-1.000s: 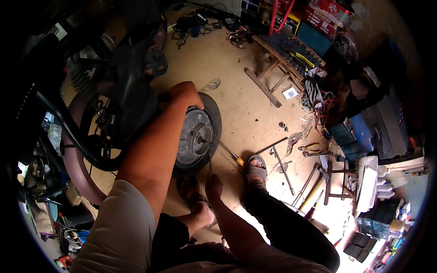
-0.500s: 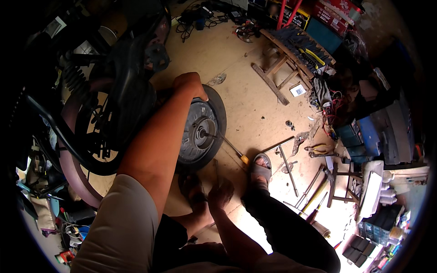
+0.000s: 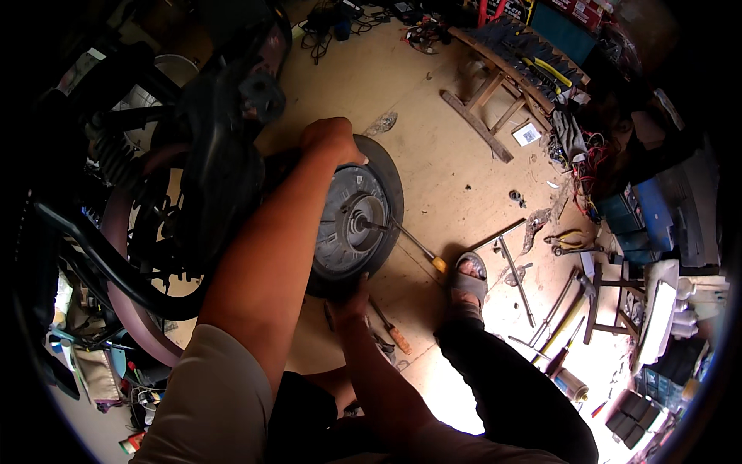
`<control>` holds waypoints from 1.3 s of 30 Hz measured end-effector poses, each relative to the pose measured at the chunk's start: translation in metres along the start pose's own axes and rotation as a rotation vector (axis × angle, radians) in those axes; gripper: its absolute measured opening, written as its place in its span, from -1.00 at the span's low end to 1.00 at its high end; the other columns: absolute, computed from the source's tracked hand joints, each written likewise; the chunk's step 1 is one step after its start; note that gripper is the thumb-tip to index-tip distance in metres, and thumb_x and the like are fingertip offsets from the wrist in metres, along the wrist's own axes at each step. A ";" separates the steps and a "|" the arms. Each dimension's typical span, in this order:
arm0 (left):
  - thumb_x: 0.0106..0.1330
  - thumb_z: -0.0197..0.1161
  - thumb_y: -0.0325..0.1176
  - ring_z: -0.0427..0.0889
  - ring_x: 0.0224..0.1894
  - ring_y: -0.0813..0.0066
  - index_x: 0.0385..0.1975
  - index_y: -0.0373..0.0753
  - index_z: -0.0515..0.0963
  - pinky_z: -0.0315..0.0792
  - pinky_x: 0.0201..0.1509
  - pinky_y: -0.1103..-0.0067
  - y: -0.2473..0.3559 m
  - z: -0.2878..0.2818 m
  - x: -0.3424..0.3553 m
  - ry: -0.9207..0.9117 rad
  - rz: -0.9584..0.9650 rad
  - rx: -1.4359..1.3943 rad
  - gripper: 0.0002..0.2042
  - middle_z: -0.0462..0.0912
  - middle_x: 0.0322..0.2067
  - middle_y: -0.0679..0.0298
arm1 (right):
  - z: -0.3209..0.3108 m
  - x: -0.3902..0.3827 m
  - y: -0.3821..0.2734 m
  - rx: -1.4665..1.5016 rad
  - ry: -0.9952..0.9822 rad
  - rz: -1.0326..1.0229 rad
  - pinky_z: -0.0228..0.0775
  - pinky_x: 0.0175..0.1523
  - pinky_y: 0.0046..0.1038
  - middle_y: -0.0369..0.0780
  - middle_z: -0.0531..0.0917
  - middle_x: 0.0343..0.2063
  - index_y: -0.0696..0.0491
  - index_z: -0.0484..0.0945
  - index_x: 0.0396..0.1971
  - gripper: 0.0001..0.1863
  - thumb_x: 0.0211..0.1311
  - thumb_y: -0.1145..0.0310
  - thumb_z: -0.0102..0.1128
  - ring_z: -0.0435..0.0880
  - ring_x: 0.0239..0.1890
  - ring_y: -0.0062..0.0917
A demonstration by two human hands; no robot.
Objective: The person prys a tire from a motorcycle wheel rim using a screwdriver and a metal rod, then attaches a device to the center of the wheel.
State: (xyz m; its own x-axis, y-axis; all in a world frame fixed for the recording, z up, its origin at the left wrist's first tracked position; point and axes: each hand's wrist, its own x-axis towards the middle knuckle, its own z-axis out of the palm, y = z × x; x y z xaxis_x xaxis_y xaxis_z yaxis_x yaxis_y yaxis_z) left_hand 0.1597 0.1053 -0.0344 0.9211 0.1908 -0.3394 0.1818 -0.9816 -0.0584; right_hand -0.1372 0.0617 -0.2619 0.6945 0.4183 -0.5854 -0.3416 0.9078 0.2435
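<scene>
wheel (image 3: 340,207) in front of me, just right of the dark frame (image 3: 220,151); hub face and axle (image 3: 376,226) turned to my right. whether its lower edge meets the floor (image 3: 433,182), i cannot tell.

left hand (image 3: 331,141) on the tyre's top edge: fingers curled over the rubber, gripping, thumb on the near side. the forearm crosses part of the wheel.

right hand (image 3: 352,301) at the bottom edge, thumb up against the tyre; the other fingers are hidden, so i cannot tell how closed they are.

yellow-handled screwdriver (image 3: 439,264) right of the wheel, shaft pointing up to the tyre's edge. orange-handled screwdriver (image 3: 398,339) on the floor, near my right hand.

my sandalled foot (image 3: 469,280) just beside the yellow handle. farther right: metal bars (image 3: 516,280), pliers (image 3: 568,238), a hammer (image 3: 585,283). wooden stool (image 3: 506,104) well apart, upper right, dark pieces on top.
</scene>
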 end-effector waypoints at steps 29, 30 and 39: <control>0.05 0.58 0.08 0.71 0.10 0.00 -0.04 -0.27 0.71 0.58 0.18 0.26 0.004 -0.004 -0.011 0.005 0.076 0.101 -0.40 0.74 0.01 0.00 | 0.026 -0.020 0.011 -0.028 0.072 0.064 0.08 0.60 -0.06 -0.22 0.34 0.51 -0.06 0.25 0.52 -0.20 0.49 -0.26 0.06 0.32 0.50 -0.23; 0.05 0.57 0.08 0.71 0.10 0.00 -0.04 -0.27 0.71 0.58 0.18 0.26 0.002 -0.003 -0.012 0.001 0.070 0.100 -0.40 0.74 0.01 0.00 | 0.027 -0.025 0.012 -0.017 0.062 0.104 0.08 0.60 -0.06 -0.23 0.33 0.51 -0.06 0.25 0.53 -0.20 0.49 -0.26 0.05 0.32 0.51 -0.23; 0.04 0.58 -0.01 0.77 0.03 0.09 -0.15 -0.22 0.78 0.62 0.10 0.32 0.011 0.000 -0.016 0.041 0.051 0.099 -0.53 0.79 -0.07 0.05 | 0.038 -0.053 -0.011 -0.602 -0.040 -0.021 0.22 0.48 -0.24 -0.12 0.40 0.45 -0.01 0.36 0.41 -0.33 0.57 -0.20 -0.06 0.39 0.46 -0.27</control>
State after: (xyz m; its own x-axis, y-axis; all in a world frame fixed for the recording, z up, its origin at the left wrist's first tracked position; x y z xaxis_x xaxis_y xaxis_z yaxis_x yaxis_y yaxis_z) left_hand 0.1472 0.0920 -0.0293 0.9419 0.1386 -0.3061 0.1011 -0.9856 -0.1354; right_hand -0.1465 0.0308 -0.2044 0.7243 0.4120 -0.5529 -0.6177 0.7440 -0.2548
